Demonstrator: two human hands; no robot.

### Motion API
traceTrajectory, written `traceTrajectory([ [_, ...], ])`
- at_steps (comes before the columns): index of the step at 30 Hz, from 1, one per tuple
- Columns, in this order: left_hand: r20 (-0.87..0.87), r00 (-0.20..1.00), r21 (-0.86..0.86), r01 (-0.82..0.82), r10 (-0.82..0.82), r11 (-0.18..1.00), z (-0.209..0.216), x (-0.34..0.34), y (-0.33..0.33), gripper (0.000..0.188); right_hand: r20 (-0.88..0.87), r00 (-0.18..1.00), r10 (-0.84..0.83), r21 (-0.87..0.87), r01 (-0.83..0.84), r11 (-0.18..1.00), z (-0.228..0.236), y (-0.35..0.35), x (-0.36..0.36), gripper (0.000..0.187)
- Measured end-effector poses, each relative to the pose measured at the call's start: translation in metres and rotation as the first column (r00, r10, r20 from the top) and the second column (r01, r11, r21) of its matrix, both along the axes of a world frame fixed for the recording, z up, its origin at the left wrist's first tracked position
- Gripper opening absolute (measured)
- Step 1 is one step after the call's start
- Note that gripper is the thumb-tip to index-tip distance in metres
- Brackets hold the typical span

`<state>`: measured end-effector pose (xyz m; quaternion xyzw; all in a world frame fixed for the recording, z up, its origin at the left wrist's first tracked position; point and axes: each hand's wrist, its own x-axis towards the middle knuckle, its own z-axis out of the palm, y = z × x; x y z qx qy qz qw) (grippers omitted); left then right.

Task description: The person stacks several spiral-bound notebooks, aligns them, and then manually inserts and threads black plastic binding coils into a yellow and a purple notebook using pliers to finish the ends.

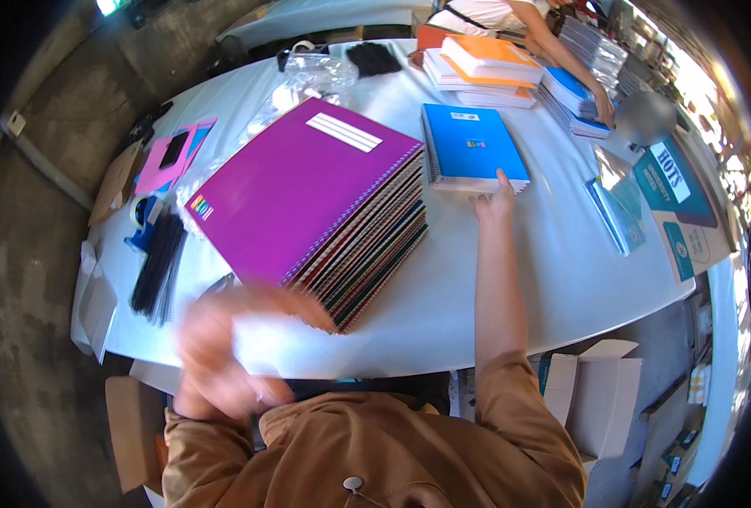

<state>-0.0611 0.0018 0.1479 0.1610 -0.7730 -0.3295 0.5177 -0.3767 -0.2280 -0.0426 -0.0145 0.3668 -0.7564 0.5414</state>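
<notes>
The step in hand seems to be handling the stack of blue-covered, wire-bound notebooks (pixel 473 146) at two o'clock on the white-covered tabletop (pixel 579 279). The right hand (pixel 494 199), half-curled, meets its near edge; firmness unclear. Moving it would call for support underneath. The left hand (pixel 215 339), at eight o'clock, blurs; openness and hold unreadable. A tall purple-topped spiral-notebook stack (pixel 299 186) crowds nine o'clock; orange-and-white paper books (pixel 490 63) obstruct one o'clock.

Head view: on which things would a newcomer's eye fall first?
The tall purple-topped notebook stack, left of centre on the white table, stands out. To its right, the right hand touches the near edge of a blue notebook stack. At lower left, the left hand is blurred.
</notes>
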Motion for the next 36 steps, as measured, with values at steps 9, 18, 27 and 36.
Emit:
traceTrajectory([
  [9,0.541,0.716,0.459,-0.692,0.442,0.557,-0.039,0.136,-0.134,0.089,-0.274,0.825,0.495,-0.416,-0.565,0.713,0.103,0.212,0.13,0.057],
  [18,0.436,0.835,0.5,-0.534,0.335,0.681,-0.026,0.147,-0.101,0.107,-0.231,0.615,0.754,-0.187,-0.789,0.585,0.143,0.202,0.127,0.046],
  [27,0.28,0.95,0.569,-0.278,0.136,0.774,-0.01,0.133,-0.08,0.11,-0.408,0.693,0.594,0.007,-0.649,0.761,0.133,0.187,0.135,0.043],
  [36,0.25,0.966,0.701,-0.23,0.069,0.674,-0.023,0.157,-0.1,0.103,-0.32,0.713,0.624,0.035,-0.649,0.76,0.13,0.19,0.123,0.04],
])
